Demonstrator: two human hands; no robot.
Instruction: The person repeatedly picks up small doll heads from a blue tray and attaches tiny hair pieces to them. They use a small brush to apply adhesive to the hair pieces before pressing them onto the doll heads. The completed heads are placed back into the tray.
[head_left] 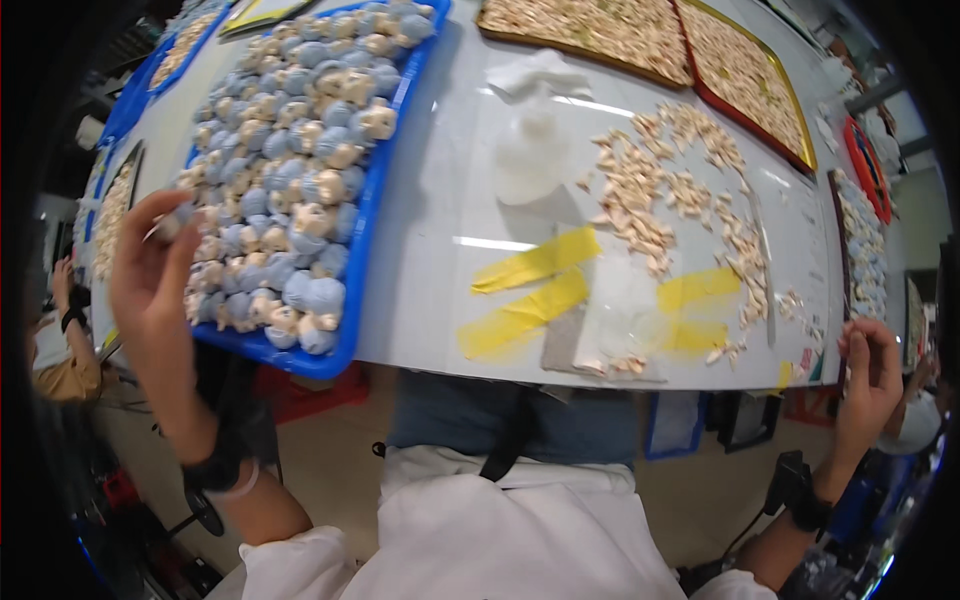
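Observation:
At the left edge of the blue tray (pixel 375 215), my left hand (pixel 150 265) is raised, fingers closed around a small blue and cream figure (pixel 175 220) that they partly hide. Heaped in that tray are many similar blue and cream figures (pixel 290 170). Over on the far right, by the table's front corner, my right hand (pixel 872 368) has its fingertips pinched together. Whatever is between them, if anything, is too small to make out. Small cream-coloured pieces (pixel 640 195) lie loose in a spread on the table, between my two hands.
A translucent white bottle (pixel 530 155) stands mid-table near a crumpled white cloth (pixel 540 75). Yellow tape strips (pixel 535 260) cross the tabletop. Trays of cream pieces (pixel 590 30) sit at the back. More figures fill a tray (pixel 862 245) at right. Other people work at both sides.

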